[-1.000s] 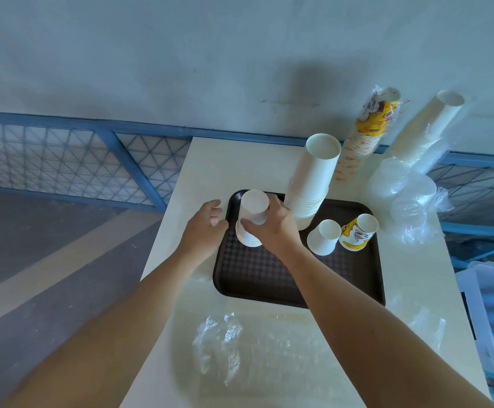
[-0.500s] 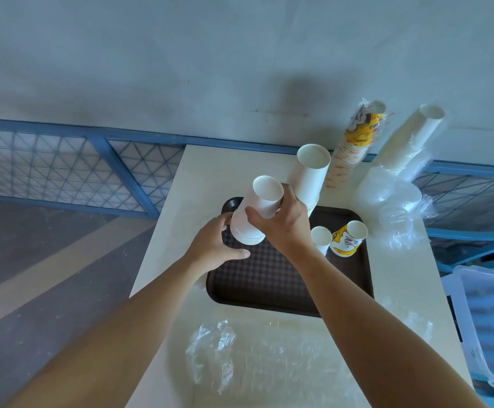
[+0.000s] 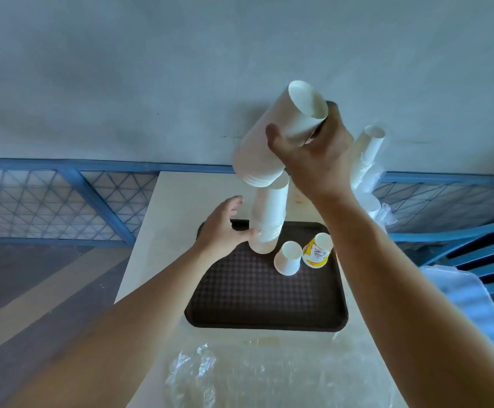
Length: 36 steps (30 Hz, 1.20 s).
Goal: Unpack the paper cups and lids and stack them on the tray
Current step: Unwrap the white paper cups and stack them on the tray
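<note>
Fingers and thumb of the right hand [image 3: 313, 160] curl round a short stack of white cups [image 3: 269, 142], gripping it near its upper end. Half a second ago this stack sat low over the tray's far left corner; now it is lifted high and tilted, its lower end just over the top of the tall stack [image 3: 269, 219], and whether the two touch cannot be told. The tall stack stands on the tray [image 3: 254, 304] near its far edge. The left hand [image 3: 219, 231], earlier under the short stack, has moved to the tall one: it is spread, thumb touching the stack low down, fingers reaching up beside it. A single white cup [image 3: 288, 258] and a yellow printed cup [image 3: 316, 251] stand just beside each other on the tray, right of the tall stack, as before. A wrapped sleeve of cups [image 3: 368, 154] leans at the far right corner of the table [image 3: 169, 207]. Loose plastic wrap [image 3: 192, 375] lies by the table's near edge
</note>
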Available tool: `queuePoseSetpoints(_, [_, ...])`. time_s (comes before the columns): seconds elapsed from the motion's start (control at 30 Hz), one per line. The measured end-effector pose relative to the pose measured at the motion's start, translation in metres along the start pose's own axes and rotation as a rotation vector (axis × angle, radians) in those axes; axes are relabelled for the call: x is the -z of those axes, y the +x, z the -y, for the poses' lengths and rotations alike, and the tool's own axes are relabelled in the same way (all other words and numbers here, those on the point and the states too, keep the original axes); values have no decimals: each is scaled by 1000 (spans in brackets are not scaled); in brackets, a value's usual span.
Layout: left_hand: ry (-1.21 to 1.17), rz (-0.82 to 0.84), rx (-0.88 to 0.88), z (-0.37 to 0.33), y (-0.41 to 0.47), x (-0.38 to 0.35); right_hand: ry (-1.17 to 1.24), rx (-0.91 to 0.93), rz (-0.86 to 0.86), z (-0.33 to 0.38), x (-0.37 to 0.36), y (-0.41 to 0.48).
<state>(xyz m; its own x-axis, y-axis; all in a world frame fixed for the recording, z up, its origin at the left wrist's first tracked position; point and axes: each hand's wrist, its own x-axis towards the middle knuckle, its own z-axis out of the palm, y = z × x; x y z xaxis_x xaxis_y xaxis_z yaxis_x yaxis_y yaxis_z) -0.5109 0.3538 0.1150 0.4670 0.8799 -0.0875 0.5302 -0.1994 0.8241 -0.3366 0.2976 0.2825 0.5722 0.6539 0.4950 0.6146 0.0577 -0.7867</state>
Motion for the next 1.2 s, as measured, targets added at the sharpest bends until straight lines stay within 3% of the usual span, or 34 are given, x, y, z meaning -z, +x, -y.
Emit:
queuePoseSetpoints(0.37, [-11,-128,-8,-33,26,-37,-191,-6,125,-37,14,29])
queuePoseSetpoints(0.87, [-25,-48,-18,-13,17,-4,-210,-53,354,-82,-22,-10])
queuePoseSetpoints(1.2, [-73,-69,-47,-24,9,0,-209,-94,368,-97,-38,-29])
